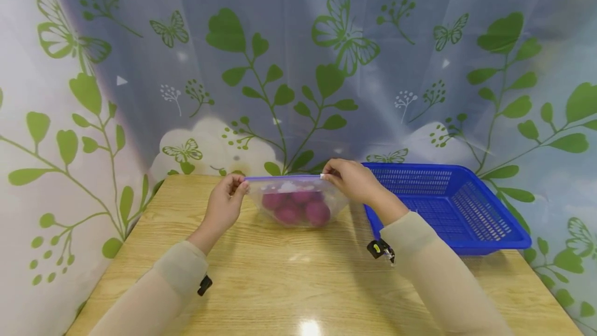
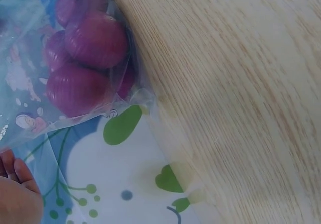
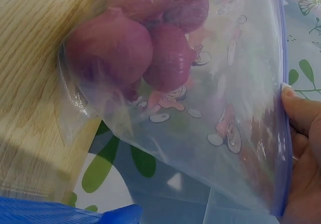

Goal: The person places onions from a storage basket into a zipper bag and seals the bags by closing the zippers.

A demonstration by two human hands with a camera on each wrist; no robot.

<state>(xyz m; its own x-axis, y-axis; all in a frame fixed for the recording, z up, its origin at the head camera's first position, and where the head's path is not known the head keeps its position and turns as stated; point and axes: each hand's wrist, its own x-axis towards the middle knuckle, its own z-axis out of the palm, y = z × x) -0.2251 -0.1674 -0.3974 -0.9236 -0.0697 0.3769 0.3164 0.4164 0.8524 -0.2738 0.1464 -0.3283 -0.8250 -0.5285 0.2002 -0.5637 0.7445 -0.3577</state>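
A clear zip bag [image 1: 298, 185] with a purple zip strip along its top stands on the table, holding several red onions [image 1: 318, 212]. My left hand [image 1: 225, 204] pinches the left end of the strip between thumb and fingers. At the strip's right part, my right hand [image 1: 352, 179] pinches the edge; a small white piece shows by its fingertips. Onions [image 3: 110, 48] bunch in the bag's bottom in the right wrist view, where the thumb presses the purple strip. Only part of the left hand [image 2: 19, 194] enters the left wrist view, below the bag.
A blue slotted plastic basket [image 1: 448, 211] sits right of the bag, close to my right forearm. The wooden table [image 1: 270, 279] meets a patterned curtain [image 1: 289, 77] at the back and sides. Each sleeve cuff has a small black device beneath it.
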